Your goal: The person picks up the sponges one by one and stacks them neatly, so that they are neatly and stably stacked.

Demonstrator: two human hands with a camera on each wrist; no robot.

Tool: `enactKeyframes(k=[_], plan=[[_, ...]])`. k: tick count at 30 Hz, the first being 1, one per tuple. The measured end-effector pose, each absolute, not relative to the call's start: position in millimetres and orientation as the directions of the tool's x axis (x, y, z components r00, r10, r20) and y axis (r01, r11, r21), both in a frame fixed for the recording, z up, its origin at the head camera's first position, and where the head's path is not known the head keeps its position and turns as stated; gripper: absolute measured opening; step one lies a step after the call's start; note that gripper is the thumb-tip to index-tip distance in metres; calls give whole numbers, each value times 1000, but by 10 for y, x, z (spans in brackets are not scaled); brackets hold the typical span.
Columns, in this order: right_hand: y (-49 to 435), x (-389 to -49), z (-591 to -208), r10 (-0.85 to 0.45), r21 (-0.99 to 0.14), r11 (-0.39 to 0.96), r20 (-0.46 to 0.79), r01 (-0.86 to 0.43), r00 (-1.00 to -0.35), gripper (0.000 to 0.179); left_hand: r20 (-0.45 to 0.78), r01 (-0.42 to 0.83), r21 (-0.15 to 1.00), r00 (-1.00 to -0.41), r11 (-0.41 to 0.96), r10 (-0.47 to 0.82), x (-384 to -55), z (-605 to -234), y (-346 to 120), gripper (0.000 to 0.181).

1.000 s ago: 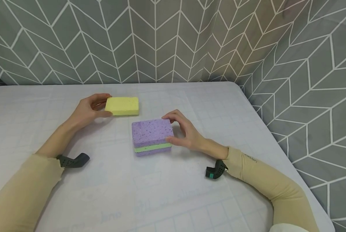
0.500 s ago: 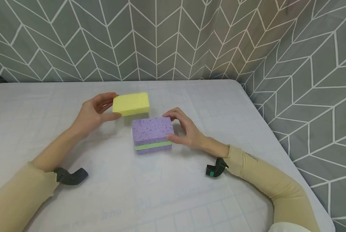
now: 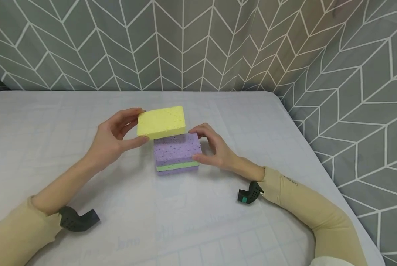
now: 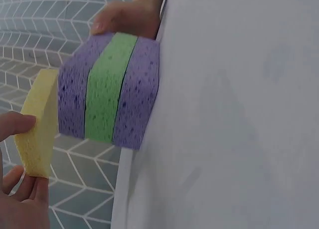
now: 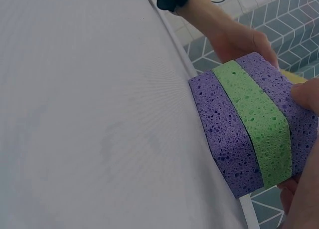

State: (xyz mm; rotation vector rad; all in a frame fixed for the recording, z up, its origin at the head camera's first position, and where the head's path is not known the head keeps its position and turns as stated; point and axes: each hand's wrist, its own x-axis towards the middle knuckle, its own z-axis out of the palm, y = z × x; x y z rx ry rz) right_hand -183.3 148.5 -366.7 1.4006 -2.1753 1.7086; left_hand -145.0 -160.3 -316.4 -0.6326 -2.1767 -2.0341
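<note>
In the head view my left hand (image 3: 113, 136) pinches a yellow sponge (image 3: 161, 121) by its left end, thumb in front and fingers behind. The yellow sponge is raised and tilted, overlapping the back left of a sponge stack in that view. That stack has a purple sponge (image 3: 176, 149) on top, a green sponge (image 3: 176, 166) in the middle and another purple sponge (image 4: 137, 89) at the bottom, resting on the table. My right hand (image 3: 215, 149) holds the right end of the stack, its thumb on the top purple sponge. A gap separates the yellow sponge from the stack in the left wrist view.
A white-covered table (image 3: 172, 221) lies under everything. Behind it and to the right hang grey curtains (image 3: 192, 48) with white zigzag lines. A dark wrist device (image 3: 78, 220) sits on the left wrist, another dark wrist device (image 3: 250, 193) on the right.
My left hand has lifted the yellow sponge off the table and carried it right, over the back of the stack. My right hand and the stack have stayed in place.
</note>
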Motion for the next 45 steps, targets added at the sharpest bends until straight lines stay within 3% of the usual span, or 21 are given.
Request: enactKeyframes(k=[7, 16, 23, 36, 45], plan=[[1468, -1835, -3650, -611, -779, -43, 516, -626, -600, 74, 390, 429, 901, -861, 56, 326, -1294, -3166, -1450, 71], [1478, -1831, -3647, -609, -815, -58, 486, -576, -627, 69, 367, 409, 909, -878, 84, 307, -1151, -3279, -1356, 74], [1469, -1833, -3633, -610, -804, -52, 496, -592, -619, 80, 398, 444, 888, -873, 120, 280, -1155, -3299, -1299, 74], [1455, -1809, -3667, -581, -764, -36, 540, -644, -609, 76, 318, 351, 933, -904, 73, 287, -1165, -3441, -1331, 73], [1461, -1812, -3660, -579, -744, -26, 556, -668, -596, 75, 330, 350, 937, -902, 22, 276, -1156, -3468, -1304, 71]])
